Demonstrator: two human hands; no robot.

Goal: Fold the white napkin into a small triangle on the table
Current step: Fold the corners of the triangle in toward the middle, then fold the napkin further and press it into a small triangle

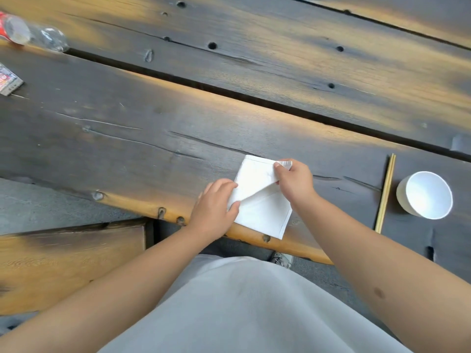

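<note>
A white napkin (263,210) lies near the front edge of the dark wooden table (127,138). Its top layer is lifted and folded along a diagonal, forming a triangular flap. My right hand (295,182) pinches the raised corner of that flap at the napkin's far right. My left hand (214,205) is at the napkin's left edge, with the thumb and fingers holding the near-left corner of the flap. The lower layer stays flat on the table.
A white bowl (425,196) stands at the right, with a pair of wooden chopsticks (384,193) lying beside it. A clear plastic bottle (33,33) and a printed packet (9,81) lie at the far left. A wooden bench (66,258) sits below the table edge.
</note>
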